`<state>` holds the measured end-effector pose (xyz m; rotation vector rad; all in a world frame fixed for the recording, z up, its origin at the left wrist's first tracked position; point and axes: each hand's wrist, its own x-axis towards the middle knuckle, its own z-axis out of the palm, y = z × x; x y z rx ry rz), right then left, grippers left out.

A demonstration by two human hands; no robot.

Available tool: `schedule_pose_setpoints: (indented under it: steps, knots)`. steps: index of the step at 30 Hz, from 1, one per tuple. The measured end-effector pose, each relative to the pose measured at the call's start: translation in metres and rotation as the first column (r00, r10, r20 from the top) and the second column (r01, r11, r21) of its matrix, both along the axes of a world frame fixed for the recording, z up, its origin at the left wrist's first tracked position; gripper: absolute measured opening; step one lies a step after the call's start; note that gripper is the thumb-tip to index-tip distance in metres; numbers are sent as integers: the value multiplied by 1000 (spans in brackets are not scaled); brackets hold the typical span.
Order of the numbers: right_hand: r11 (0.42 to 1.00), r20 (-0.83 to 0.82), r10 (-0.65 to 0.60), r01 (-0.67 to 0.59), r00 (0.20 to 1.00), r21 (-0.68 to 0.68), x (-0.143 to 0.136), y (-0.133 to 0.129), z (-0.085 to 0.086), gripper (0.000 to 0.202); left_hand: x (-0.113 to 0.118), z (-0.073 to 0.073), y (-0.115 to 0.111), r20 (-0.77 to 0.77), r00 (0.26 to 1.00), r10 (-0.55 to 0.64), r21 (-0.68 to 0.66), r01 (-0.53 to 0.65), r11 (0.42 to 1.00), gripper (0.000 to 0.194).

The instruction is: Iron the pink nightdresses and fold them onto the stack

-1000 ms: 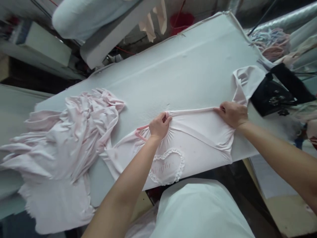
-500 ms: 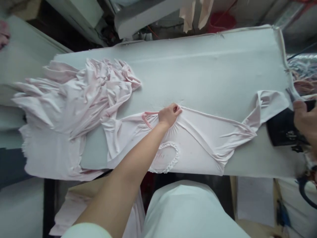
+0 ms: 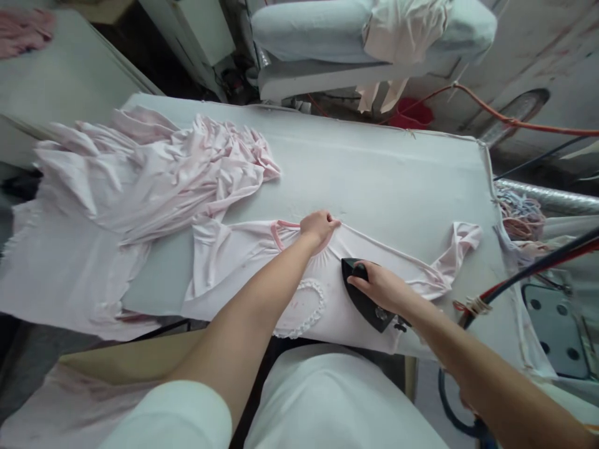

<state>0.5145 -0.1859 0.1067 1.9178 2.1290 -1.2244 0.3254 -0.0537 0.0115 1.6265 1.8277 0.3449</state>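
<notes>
A pale pink long-sleeved garment point(image 3: 253, 262) lies spread along the near edge of the padded ironing table point(image 3: 374, 162). It has a pink-trimmed neckline and a ruffled oval on its front. My left hand point(image 3: 318, 227) pinches the garment's upper edge beside the neckline. In my right hand point(image 3: 381, 287) is the handle of a black iron point(image 3: 360, 293), its soleplate on the garment to the right of the ruffled oval. One sleeve point(image 3: 458, 249) lies bunched and twisted toward the right end of the table.
Crumpled pale pink fabric point(image 3: 187, 168) is heaped on the table's left side, some hanging over the near edge. A padded arm board point(image 3: 313, 31) with cloth on it stands behind. Cables point(image 3: 528, 268) run in from the right, near a metal iron rest point(image 3: 555, 330).
My right hand has brought the iron from the table's right end leftward onto the garment. My left hand keeps its pinch by the neckline. The camera view has shifted.
</notes>
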Motion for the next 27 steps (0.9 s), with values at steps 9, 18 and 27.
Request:
schedule_pose_setpoints:
  steps: [9, 18, 27]
  knots:
    - [970, -19, -54, 57, 998, 235, -60, 72, -31, 32, -33, 9, 15, -8, 989, -145, 4, 145, 989, 27]
    - [951, 322, -297, 249, 899, 182, -80, 108, -18, 43, -213, -13, -31, -82, 975, -205, 242, 219, 945, 23]
    - [994, 172, -41, 22, 984, 111, -152, 102, -23, 37, -212, -21, -2, -13, 987, -161, 94, 162, 982, 30]
